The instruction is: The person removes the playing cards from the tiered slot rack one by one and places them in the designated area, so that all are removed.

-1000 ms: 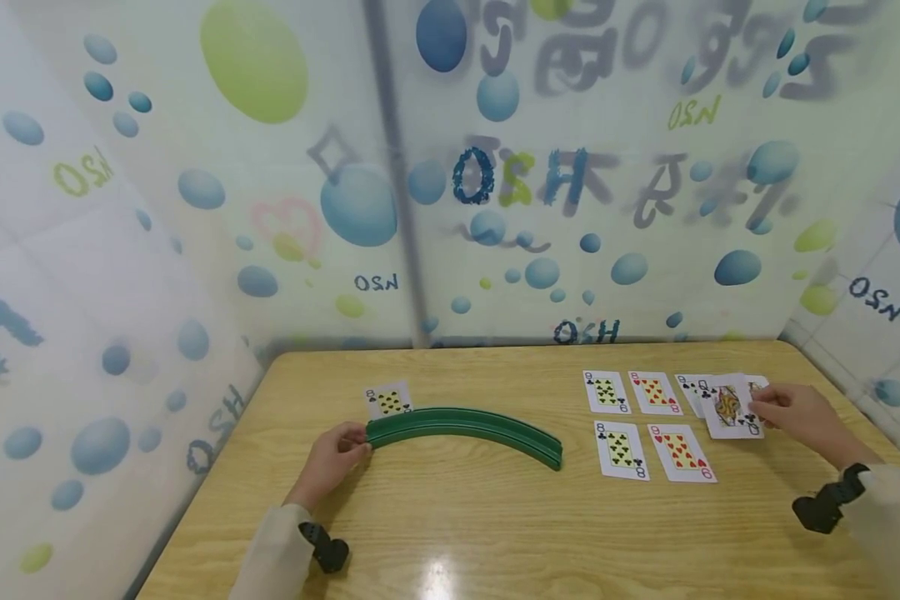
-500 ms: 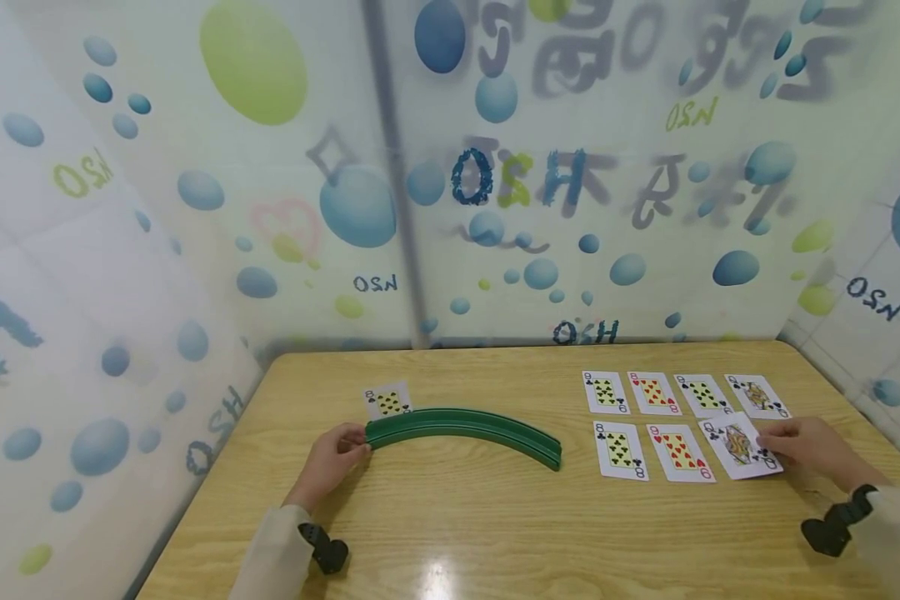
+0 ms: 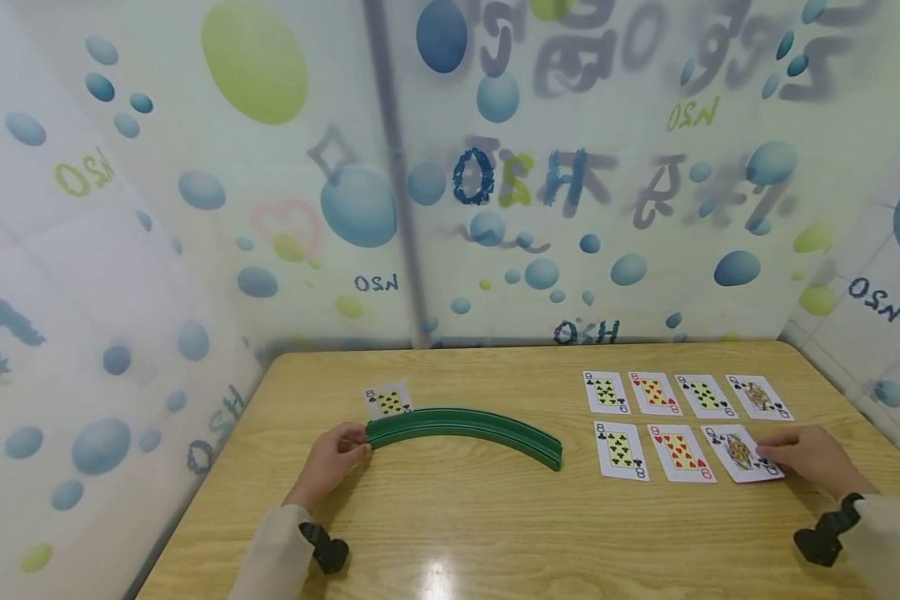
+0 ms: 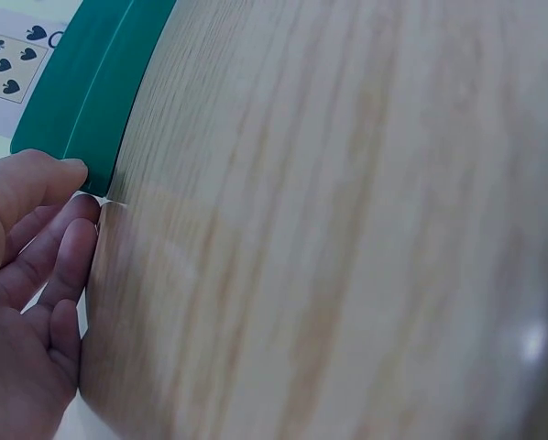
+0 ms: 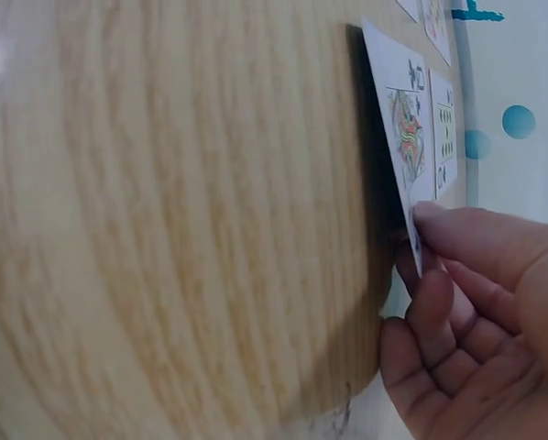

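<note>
Backdrop: frosted white sheeting printed with blue and green bubbles and mirrored lettering stands on three sides of a pale wood-grain tabletop (image 3: 480, 517).
Left hand: the left hand (image 3: 330, 462) sits at the left tip of a curved green card rack (image 3: 465, 429); in the left wrist view the thumb and fingers (image 4: 45, 266) touch that end (image 4: 86, 101), lightly curled against it, the grip not clearly wrapped round it.
Rack: it arcs across the middle of the tabletop, bowed away from the person, right end near the card grid.
Lone card: an eight of spades (image 3: 387, 401) lies face up just behind the rack's left end.
Right hand: the right hand (image 3: 806, 458) pinches the near right corner of a queen of clubs (image 3: 742, 454); the right wrist view shows thumb and fingertips (image 5: 457, 238) together on the card's edge (image 5: 407, 137), that corner lifted slightly off the wood.
Queen's place: third in the near row, just right of a nine of hearts (image 3: 678, 452) and an eight of clubs (image 3: 619, 449).
Far row: four face-up cards (image 3: 686, 394) lie side by side, apart from one another.
Wrists: a black camera mount (image 3: 821, 537) is strapped on each pale sleeve.
</note>
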`<action>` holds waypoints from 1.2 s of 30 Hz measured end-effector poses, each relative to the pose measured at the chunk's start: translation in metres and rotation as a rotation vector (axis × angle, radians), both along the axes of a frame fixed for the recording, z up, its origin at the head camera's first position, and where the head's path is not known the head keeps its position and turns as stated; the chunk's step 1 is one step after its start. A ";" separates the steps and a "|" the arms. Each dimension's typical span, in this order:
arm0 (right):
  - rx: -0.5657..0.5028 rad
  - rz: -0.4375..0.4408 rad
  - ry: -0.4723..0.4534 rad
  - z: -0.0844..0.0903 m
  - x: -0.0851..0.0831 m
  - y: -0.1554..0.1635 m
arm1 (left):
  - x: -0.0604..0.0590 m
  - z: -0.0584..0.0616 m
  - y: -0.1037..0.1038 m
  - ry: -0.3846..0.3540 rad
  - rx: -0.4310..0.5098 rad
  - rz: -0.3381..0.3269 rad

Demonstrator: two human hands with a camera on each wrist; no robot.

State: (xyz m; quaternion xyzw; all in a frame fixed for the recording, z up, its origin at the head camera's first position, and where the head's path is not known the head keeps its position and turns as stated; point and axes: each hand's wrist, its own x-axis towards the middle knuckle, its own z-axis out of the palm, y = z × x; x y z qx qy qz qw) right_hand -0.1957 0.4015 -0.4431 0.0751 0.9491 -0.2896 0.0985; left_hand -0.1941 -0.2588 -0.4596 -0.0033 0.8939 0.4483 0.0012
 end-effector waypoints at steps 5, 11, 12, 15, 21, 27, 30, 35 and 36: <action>0.019 0.012 0.043 -0.005 0.001 -0.001 | 0.000 0.000 0.000 -0.011 0.014 -0.002; 0.014 -0.007 0.043 -0.008 0.001 -0.002 | 0.000 0.001 0.001 -0.018 0.021 0.000; 0.015 -0.011 0.045 -0.009 0.002 -0.003 | 0.000 0.001 0.001 -0.020 0.023 0.000; 0.028 -0.007 0.066 -0.009 0.002 -0.003 | 0.000 0.001 0.001 -0.028 0.026 0.000; 0.045 0.015 0.104 -0.010 0.004 -0.004 | 0.000 0.000 0.000 -0.027 0.018 0.007; 0.041 0.003 0.093 -0.004 0.006 -0.006 | -0.001 -0.001 0.001 -0.009 -0.006 0.011; 0.032 -0.014 0.083 0.000 0.007 -0.009 | -0.001 -0.001 0.001 0.000 -0.005 0.009; 0.036 0.020 0.133 0.008 0.006 -0.021 | -0.001 -0.002 0.001 0.002 -0.009 0.013; 0.042 0.032 0.154 0.010 0.005 -0.024 | -0.001 -0.002 0.001 0.001 -0.010 0.015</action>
